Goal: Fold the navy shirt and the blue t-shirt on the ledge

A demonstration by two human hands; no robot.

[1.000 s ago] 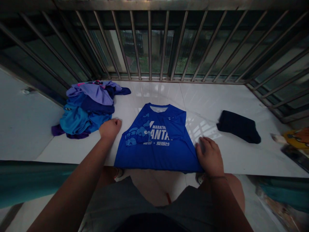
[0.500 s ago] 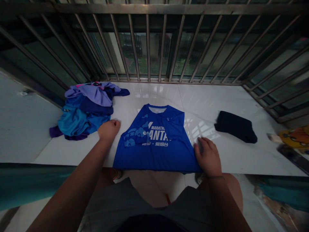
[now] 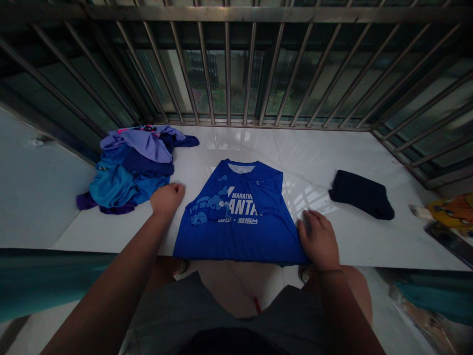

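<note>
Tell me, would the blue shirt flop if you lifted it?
Probably, yes. The blue shirt lies flat and thin with a sleeve folded over, so it likely droops. On the glossy white ledge it may slide easily when pushed.

Royal-blue shirt – pale-blue print, navy folded garment, white ledge

Head view, forward and down over near white ledge.

White tiled ledge bears blue shirt, clothes heap, folded dark garment.
</note>
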